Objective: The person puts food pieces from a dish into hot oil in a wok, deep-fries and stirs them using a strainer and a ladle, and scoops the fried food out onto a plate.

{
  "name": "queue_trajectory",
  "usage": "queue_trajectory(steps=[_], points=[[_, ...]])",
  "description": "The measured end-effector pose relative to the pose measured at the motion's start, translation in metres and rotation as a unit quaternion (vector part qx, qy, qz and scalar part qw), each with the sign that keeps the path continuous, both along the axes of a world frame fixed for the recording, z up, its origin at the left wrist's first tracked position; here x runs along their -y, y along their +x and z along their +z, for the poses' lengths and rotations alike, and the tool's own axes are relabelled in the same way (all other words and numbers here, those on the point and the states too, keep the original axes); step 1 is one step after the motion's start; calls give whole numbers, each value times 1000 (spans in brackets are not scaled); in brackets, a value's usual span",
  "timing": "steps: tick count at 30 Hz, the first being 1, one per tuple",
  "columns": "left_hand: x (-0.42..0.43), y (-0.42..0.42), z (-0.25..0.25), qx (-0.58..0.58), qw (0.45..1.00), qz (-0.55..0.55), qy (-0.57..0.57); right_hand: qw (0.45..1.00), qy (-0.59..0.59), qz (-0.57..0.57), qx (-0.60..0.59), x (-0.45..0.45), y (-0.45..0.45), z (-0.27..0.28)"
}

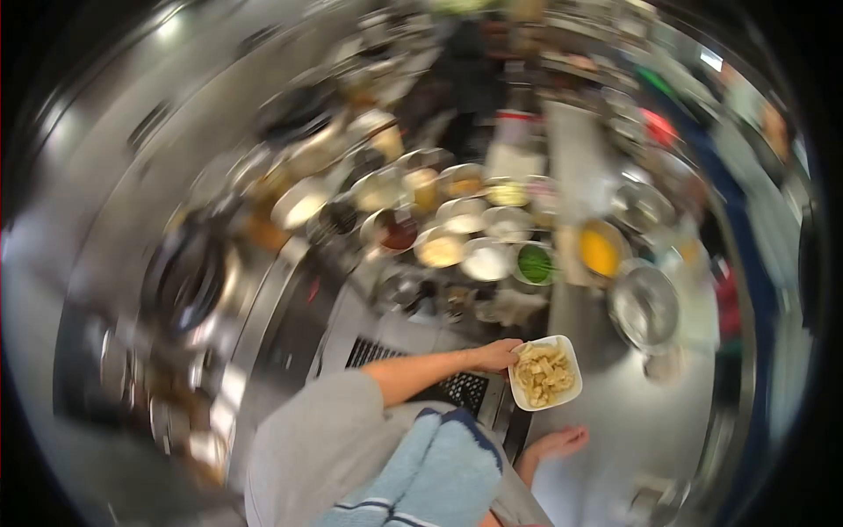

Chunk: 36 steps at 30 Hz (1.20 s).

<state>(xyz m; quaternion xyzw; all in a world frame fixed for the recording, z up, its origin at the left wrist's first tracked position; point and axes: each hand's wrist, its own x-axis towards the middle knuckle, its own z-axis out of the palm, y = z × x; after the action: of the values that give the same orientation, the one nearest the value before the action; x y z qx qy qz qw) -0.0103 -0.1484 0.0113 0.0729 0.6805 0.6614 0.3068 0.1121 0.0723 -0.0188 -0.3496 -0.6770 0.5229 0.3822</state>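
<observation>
Head view: the right hand [562, 442], fingers extended, is at the worktop [606, 413], apart from the left hand [499, 355], which grips the edge of a white bowl [576, 373] of pale food [543, 373] by the worktop's left edge. Beyond sit a metal bowl [645, 303], green food [535, 263] and yellow food [601, 253].

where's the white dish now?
Head view, right of centre: the white dish is in the left hand, in frame between the green-filled bowl above and the right hand below.

no legible lettering, labels, numbers
</observation>
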Motion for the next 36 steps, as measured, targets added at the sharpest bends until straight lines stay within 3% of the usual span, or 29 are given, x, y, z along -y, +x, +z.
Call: queue_trajectory(steps=[3, 6, 7, 10, 13, 15, 16, 18, 20, 22, 23, 26, 31, 36], points=[[76, 43, -16, -39, 991, 130, -7, 998, 55, 28, -21, -1, -2, 1], [154, 92, 15, -48, 952, 299, 37, 995, 79, 64, -19, -7, 2, -2], [180, 106, 17, 5, 924, 372, 82, 992, 96, 78, -12, -9, 3, -5], [257, 149, 60, -44, 821, 567, 49, 984, 156, 86, 2, -18, -4, -19], [352, 196, 119, -80, 746, 659, -49, 977, 198, 76, 8, -48, -13, -51], [424, 233, 159, -120, 665, 722, -149, 977, 201, 77, 13, -70, -21, -66], [466, 255, 175, -148, 629, 710, -281, 976, 205, 74, 18, -71, -16, -77], [527, 288, 217, -183, 542, 743, -347, 974, 214, 67, 27, -77, -14, -79], [556, 308, 267, -122, 465, 740, -470, 971, 228, 60, 40, -72, -11, -80], [613, 331, 278, -84, 420, 687, -586, 966, 246, 56, 52, -63, -14, -78], [644, 342, 270, -111, 341, 570, -739, 964, 254, 53, 57, -53, -15, -80], [692, 341, 250, -36, 339, 525, -780, 958, 275, 39, 73, -34, -23, -80], [712, 334, 215, -21, 358, 393, -847, 940, 324, 2, 104, -16, -27, -78], [712, 329, 220, -54, 369, 335, -865, 918, 374, -30, 124, -13, -35, -72]])
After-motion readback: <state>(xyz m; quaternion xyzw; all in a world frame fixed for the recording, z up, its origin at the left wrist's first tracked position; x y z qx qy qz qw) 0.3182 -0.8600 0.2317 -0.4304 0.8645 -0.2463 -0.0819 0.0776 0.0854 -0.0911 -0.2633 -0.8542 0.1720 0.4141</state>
